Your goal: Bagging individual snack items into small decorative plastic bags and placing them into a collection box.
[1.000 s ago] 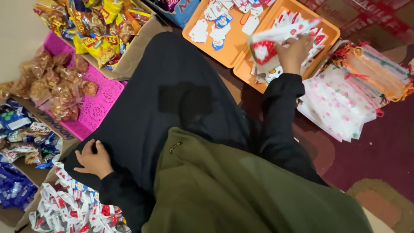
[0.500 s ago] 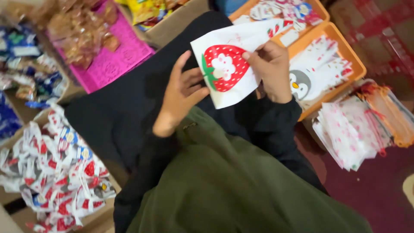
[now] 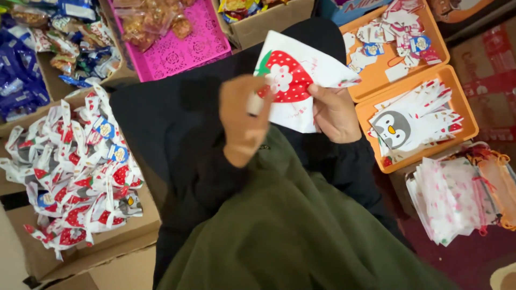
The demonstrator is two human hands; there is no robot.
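Observation:
Both my hands hold a white plastic gift bag printed with a red strawberry (image 3: pixel 293 80) above my lap. My left hand (image 3: pixel 244 118) pinches its left edge, fingers curled over the bag's mouth. My right hand (image 3: pixel 336 113) grips its right side from underneath. I wear dark sleeves and an olive green garment (image 3: pixel 290 236). An orange tray (image 3: pixel 467 107) to the right holds a stack of flat bags, the top one showing a penguin (image 3: pixel 395 129).
A cardboard box (image 3: pixel 97 247) at left is heaped with filled, tied gift bags (image 3: pixel 80 172). A pink basket (image 3: pixel 183 48) of wrapped snacks sits behind, beside blue snack packs (image 3: pixel 21 80). Another orange tray (image 3: pixel 435 48) holds small tags. Dotted pouches (image 3: pixel 457 198) lie at right.
My right hand lifted the strawberry bag from the orange tray to my lap. My left hand came up from the box at left and took hold of the bag.

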